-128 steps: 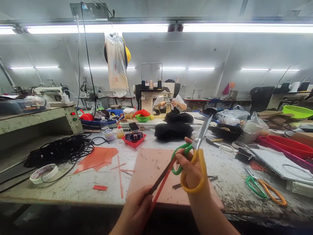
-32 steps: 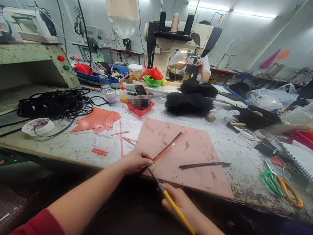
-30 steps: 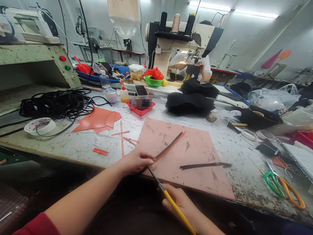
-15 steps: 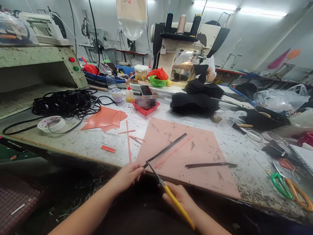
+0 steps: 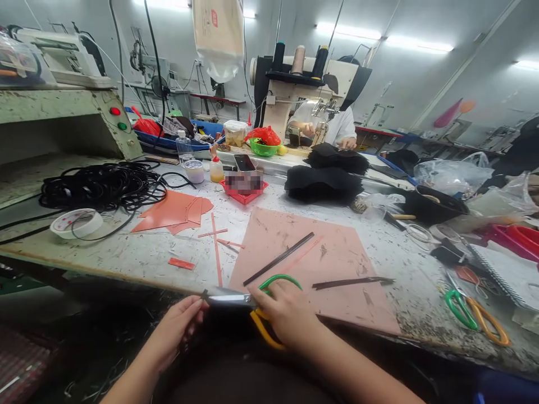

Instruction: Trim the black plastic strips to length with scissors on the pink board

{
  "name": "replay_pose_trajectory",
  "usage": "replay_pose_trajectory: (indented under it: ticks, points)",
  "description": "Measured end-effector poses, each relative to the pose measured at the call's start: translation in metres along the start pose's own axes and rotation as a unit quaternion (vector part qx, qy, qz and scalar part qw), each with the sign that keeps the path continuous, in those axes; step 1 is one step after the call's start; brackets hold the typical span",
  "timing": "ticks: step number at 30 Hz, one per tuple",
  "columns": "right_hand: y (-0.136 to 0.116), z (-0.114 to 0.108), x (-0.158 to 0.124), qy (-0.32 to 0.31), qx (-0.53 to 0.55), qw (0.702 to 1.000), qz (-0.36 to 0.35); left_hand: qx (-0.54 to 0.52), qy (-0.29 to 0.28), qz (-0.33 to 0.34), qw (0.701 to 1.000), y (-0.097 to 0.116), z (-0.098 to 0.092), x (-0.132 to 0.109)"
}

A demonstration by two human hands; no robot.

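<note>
My right hand (image 5: 288,314) grips scissors (image 5: 229,299) with one green and one yellow handle loop, their blades pointing left just off the table's front edge. At the blade tips, the closed fingers of my left hand (image 5: 179,325) pinch a small black strip piece (image 5: 205,294), mostly hidden by the fingers. A long black strip (image 5: 278,258) lies slantwise on the pink board (image 5: 345,247), beyond my right hand. Farther right on that board rest more dark strips (image 5: 345,283).
Orange sheet pieces (image 5: 172,212) and thin orange strips (image 5: 216,252) lie left of the board. Beside them are a tape roll (image 5: 77,224) and coiled black cord (image 5: 101,188). A second pair of scissors (image 5: 465,308) lies right. A person (image 5: 345,123) sits behind the sewing machine (image 5: 290,92).
Both hands have moved left and the scissors have swung to point left. The long black strip now lies free on the board, apart from my left hand.
</note>
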State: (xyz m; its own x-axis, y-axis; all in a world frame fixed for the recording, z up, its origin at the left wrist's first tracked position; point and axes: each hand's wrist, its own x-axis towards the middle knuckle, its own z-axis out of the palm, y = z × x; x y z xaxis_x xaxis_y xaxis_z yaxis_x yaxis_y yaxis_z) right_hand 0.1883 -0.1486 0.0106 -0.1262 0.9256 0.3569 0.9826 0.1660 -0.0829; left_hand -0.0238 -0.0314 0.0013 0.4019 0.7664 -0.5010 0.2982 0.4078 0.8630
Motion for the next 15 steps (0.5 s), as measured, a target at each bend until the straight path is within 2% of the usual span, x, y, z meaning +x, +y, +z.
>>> replay_pose_trajectory:
  ticks: [4, 8, 12, 15]
  points:
    - [-0.001, 0.022, -0.005, 0.138, -0.031, 0.989, -0.051, -0.05, 0.039, -0.009, 0.998, -0.005, -0.012, -0.003]
    - [-0.002, 0.023, -0.007, 0.195, 0.009, 0.979, -0.056, -0.06, 0.036, 0.0, 0.998, -0.007, -0.015, -0.003]
    - [-0.005, -0.006, -0.003, 0.247, 0.125, 0.961, 0.02, -0.045, 0.02, 0.015, 0.999, 0.0, -0.006, -0.004]
    - [-0.004, -0.046, -0.006, 0.322, 0.208, 0.915, 0.124, -0.032, 0.03, 0.058, 0.997, 0.009, 0.006, -0.012]
